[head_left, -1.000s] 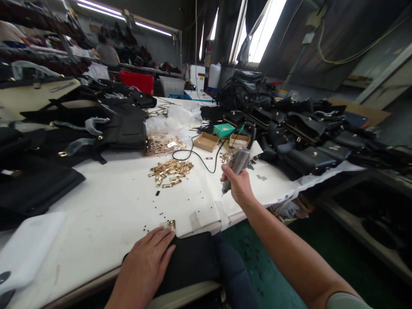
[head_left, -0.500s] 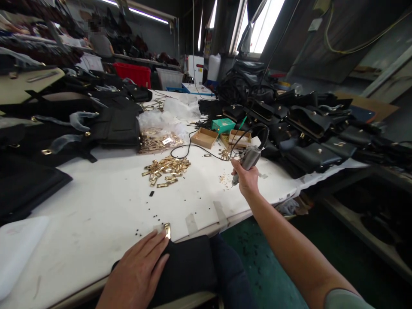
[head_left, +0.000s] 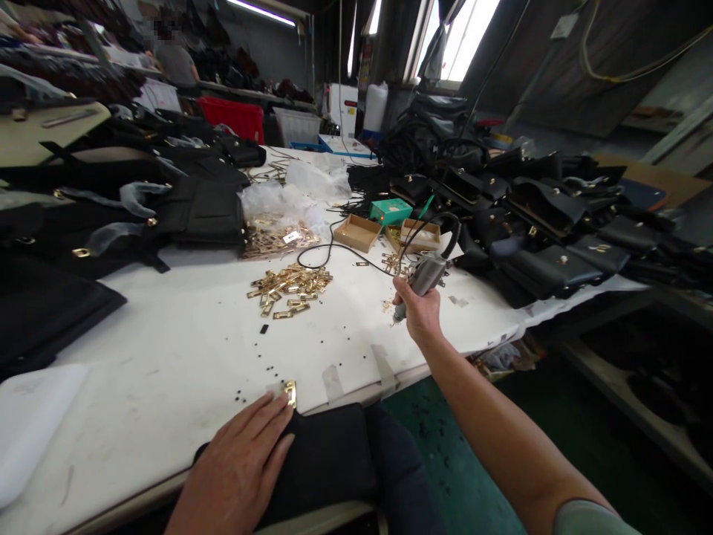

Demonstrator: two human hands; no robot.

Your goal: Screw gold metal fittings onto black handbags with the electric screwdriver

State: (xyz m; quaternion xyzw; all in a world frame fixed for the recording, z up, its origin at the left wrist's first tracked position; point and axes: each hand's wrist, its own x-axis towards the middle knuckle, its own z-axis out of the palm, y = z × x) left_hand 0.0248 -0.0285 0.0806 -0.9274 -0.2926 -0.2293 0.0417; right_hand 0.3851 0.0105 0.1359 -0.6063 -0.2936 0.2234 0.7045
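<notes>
My left hand (head_left: 237,461) lies flat with its fingers stretched out over a black leather bag piece (head_left: 334,453) at the table's near edge. Its fingertips touch a small gold metal plate (head_left: 290,394) at the tip of the black piece. In my right hand (head_left: 422,308) is a grey electric screwdriver (head_left: 428,275), gripped round its body with the tip pointing down toward the table. A black cable runs from its top end. Tiny gold screws (head_left: 388,305) lie scattered close to the screwdriver's tip.
A heap of gold plates (head_left: 290,286) lies mid-table, with a plastic bag of gold parts (head_left: 278,234) behind it. Beyond stand cardboard trays (head_left: 356,233) and a green box (head_left: 390,211). Black bags (head_left: 546,208) are piled right, black leather pieces (head_left: 194,212) left. A person (head_left: 177,67) is far back.
My right hand has brought the screwdriver slightly left and nearer to me. My left hand stays on the gold plate and black piece. The whole view has shifted a little.
</notes>
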